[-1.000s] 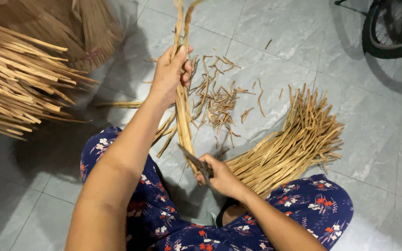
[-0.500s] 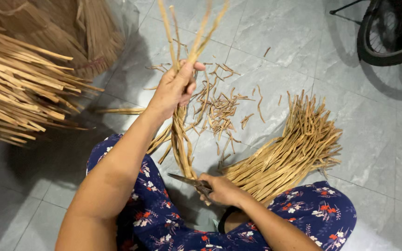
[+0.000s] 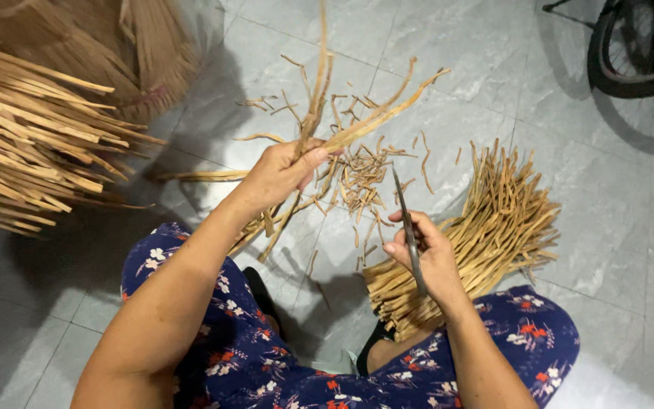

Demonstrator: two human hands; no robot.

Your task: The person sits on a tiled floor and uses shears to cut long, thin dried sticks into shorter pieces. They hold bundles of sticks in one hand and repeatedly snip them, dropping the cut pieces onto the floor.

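My left hand (image 3: 281, 176) grips a thin bundle of dry tan strips (image 3: 319, 106) that fork upward above the fist and trail down toward my lap. My right hand (image 3: 427, 254) holds a narrow knife (image 3: 405, 216), blade pointing up and away, a short way right of the strips and apart from them. Between the hands, short tan offcuts (image 3: 357, 178) lie scattered on the grey tile floor (image 3: 448, 68).
A pile of trimmed tan sticks (image 3: 493, 220) lies by my right knee. A big stack of long strips (image 3: 24, 151) fills the left side. A dark wheel (image 3: 637, 53) stands at the top right. My floral-clothed legs (image 3: 244, 356) span the bottom.
The knife has risen from low near my lap to blade-up beside the strips. The strips now fork wider apart above my left hand, which sits lower in view.
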